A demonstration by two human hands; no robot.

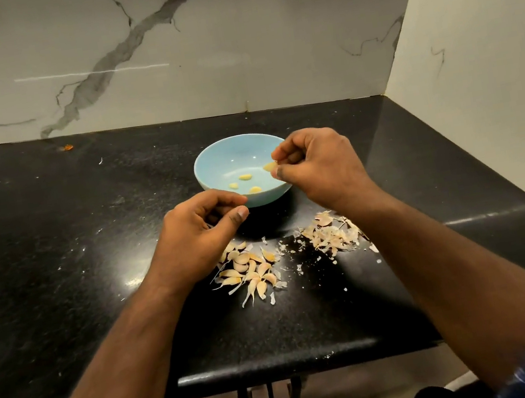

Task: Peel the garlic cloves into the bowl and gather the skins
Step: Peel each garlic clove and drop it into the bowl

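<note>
A light blue bowl (214, 168) stands on the black counter with three peeled cloves (245, 177) inside. My right hand (318, 165) is over the bowl's right rim and pinches a peeled yellow clove (270, 166) between thumb and fingertips. My left hand (200, 230) hovers just in front of the bowl with its fingers curled; whether it holds a scrap of skin I cannot tell. Several unpeeled cloves (248, 270) lie in a loose heap below the left hand. A pile of papery skins (333, 234) lies to the right, under my right wrist.
The black speckled counter (74, 265) ends at a rounded front edge (280, 357). Marble walls close it off at the back (195, 53) and on the right (491, 56). Small skin flakes (300, 267) are scattered between the two piles. A small orange scrap (67, 147) lies far back left.
</note>
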